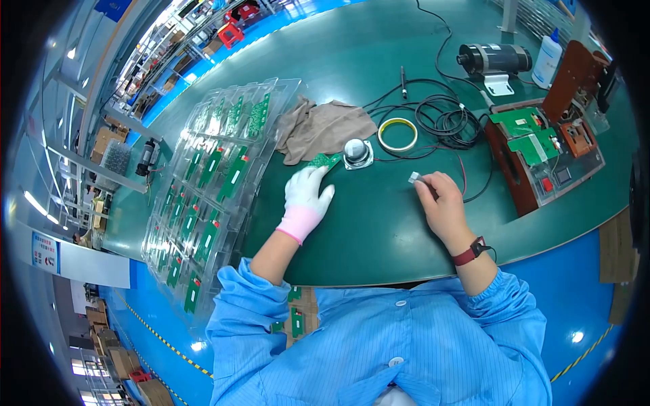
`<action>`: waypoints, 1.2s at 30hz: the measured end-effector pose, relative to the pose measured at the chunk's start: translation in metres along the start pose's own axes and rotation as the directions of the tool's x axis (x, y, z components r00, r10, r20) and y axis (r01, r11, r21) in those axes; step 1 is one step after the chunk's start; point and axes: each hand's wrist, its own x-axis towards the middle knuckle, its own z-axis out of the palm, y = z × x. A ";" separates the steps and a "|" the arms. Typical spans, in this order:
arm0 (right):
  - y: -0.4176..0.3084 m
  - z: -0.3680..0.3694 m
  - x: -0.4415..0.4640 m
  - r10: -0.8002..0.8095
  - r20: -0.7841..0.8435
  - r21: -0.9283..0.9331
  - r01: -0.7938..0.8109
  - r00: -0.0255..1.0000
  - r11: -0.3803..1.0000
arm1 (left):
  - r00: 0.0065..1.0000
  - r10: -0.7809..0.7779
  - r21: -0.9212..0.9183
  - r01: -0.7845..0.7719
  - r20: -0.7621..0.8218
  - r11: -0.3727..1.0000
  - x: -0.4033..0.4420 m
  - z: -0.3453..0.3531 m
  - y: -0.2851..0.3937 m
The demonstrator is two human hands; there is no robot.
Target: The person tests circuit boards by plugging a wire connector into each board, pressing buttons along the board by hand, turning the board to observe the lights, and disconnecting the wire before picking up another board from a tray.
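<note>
My left hand point(307, 195), in a white glove with a pink cuff, has its fingertips on a small green circuit board point(325, 161). The fingers hide part of the board, and the thumb stands out to the side. Just right of the board sits a round silver-domed speaker-like part point(357, 153) on a square metal flange. My bare right hand point(441, 200) pinches a small white plug connector point(414, 177) between thumb and fingers, above the green tabletop point(379, 237). A dark red watch band circles the right wrist.
Clear plastic trays point(233, 142) of green boards stand at left. Behind lie a brown cloth point(325, 127), a yellow-edged tape roll point(397, 134) and coiled black cable point(447, 122). At right are a test box point(542, 149), a black motor point(494, 59) and a white bottle point(547, 61).
</note>
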 end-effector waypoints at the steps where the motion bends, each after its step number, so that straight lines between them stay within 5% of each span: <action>1: 0.000 0.000 0.000 -0.010 0.002 0.005 0.010 1.000 1.000 | 0.999 -0.038 -0.002 0.038 -0.005 0.999 -0.009 0.002 0.001; 6: -0.001 0.002 -0.001 0.006 0.027 0.005 -0.006 1.000 1.000 | 0.986 -0.154 -0.129 0.162 0.065 0.978 -0.041 -0.013 0.014; 9: 0.000 0.003 -0.001 0.021 0.044 -0.004 -0.021 0.999 1.000 | 0.986 -0.159 -0.030 0.160 0.041 0.987 -0.040 -0.017 0.022; 14: 0.001 0.002 -0.002 0.016 0.063 -0.018 -0.015 0.998 1.000 | 0.895 -0.281 -0.069 0.323 0.347 0.944 -0.024 -0.021 0.024; 17: 0.004 0.001 -0.002 0.026 0.095 0.006 -0.027 0.995 1.000 | 0.954 -0.137 0.015 0.138 0.267 0.990 -0.019 -0.022 0.045; 20: 0.001 0.001 -0.001 0.124 0.178 0.108 -0.144 0.976 0.984 | 0.990 0.137 -0.096 -0.133 0.037 0.987 -0.012 -0.006 0.062; 23: 0.001 0.000 -0.001 0.206 0.283 0.207 -0.270 0.937 0.941 | 0.966 0.245 -0.179 -0.256 -0.081 0.950 -0.003 0.009 0.081; 36: -0.004 -0.003 0.005 0.258 0.350 0.212 -0.344 0.901 0.915 | 0.949 0.279 -0.371 -0.313 -0.144 0.874 0.004 0.018 0.081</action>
